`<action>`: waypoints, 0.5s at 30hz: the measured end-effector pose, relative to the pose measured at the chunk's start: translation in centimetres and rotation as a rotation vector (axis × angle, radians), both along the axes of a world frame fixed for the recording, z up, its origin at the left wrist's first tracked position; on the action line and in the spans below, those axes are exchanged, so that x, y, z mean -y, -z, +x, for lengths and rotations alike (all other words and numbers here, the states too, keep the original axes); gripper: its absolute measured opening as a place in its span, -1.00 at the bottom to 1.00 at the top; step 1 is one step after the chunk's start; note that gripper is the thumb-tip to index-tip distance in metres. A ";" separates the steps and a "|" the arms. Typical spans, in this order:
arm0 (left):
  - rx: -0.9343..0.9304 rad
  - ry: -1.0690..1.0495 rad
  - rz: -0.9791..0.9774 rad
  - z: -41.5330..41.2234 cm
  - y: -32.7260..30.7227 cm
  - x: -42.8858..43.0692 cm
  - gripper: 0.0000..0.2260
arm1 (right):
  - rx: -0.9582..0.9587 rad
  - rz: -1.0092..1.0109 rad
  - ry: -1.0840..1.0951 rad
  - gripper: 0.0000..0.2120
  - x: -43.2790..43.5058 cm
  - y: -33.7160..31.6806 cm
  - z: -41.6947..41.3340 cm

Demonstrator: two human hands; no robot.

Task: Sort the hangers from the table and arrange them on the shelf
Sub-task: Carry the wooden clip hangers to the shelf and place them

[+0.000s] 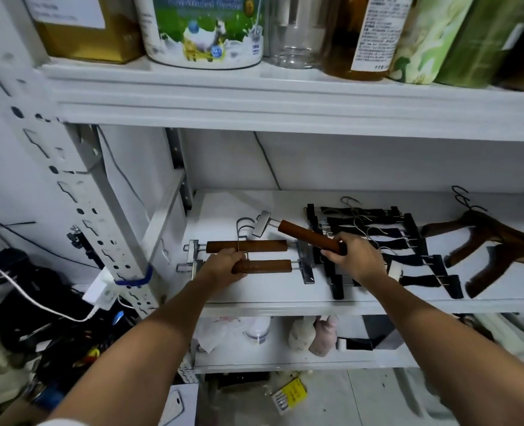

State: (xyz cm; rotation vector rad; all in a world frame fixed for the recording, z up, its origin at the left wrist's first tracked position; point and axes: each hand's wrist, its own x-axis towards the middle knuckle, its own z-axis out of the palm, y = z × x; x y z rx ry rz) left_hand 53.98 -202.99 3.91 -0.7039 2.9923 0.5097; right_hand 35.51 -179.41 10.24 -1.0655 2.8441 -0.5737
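Note:
Two brown wooden clip hangers lie side by side on the white shelf [254, 298]. The rear one [248, 246] rests free. The front one [270, 266] has my left hand [224, 265] closed on its left end. My right hand [354, 258] grips the right end of a third wooden clip hanger [308, 236], held tilted above the shelf with its metal clip [262, 223] pointing up and left. To the right lie several black clip hangers [377, 241] in a row. Dark brown wooden coat hangers [494, 238] sit at the far right.
The upper shelf [285, 99] holds a milk powder tin [205, 29], jars and bottles close overhead. A perforated metal post [79, 192] stands left, with a white charger [100, 290] and cables. The lower shelf holds soft toys [314, 335] and a jar.

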 end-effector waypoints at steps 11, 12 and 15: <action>-0.288 -0.136 -0.132 3.2 -2.3 1.0 -0.79 | -0.014 0.034 -0.098 -0.68 1.2 0.5 1.6; -0.307 -0.167 -0.130 3.7 -3.0 1.3 -0.80 | -0.021 0.046 -0.130 -0.66 1.6 0.4 2.0; -0.346 -0.248 -0.124 4.8 -4.9 2.4 -0.80 | -0.049 0.095 -0.212 -0.55 2.8 0.7 3.3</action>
